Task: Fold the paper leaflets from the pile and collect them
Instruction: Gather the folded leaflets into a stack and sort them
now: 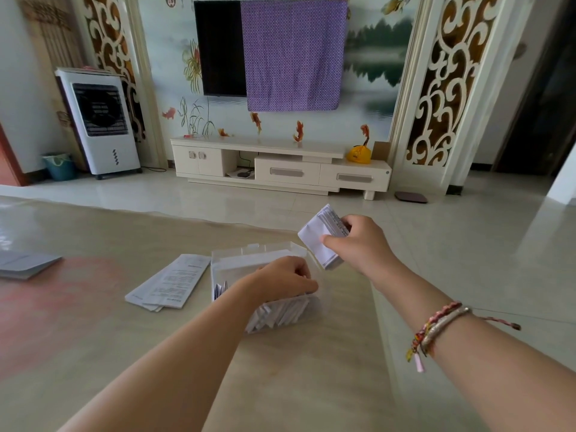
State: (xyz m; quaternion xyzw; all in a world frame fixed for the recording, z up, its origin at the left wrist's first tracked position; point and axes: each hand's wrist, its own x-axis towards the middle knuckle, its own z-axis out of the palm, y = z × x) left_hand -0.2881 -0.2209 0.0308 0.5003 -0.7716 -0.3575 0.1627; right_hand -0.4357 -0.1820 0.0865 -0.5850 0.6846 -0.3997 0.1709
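I see the pile of unfolded leaflets [170, 283] lying flat on the tabletop [93, 322], long axis running from near-left to far-right, just left of the clear plastic box [237, 260]. Folded leaflets [280, 313] stand packed on edge inside the box, leaning along its near side. My left hand [285, 277] reaches in over the box, palm down, fingers curled at its right end; I cannot tell whether they pinch anything. My right hand [358, 241] is raised beyond the box's right corner, thumb and fingers clamped round a stack of folded leaflets [321, 236], its long axis tilted from upper far to lower near. Braided bracelets [436, 328] circle the right wrist.
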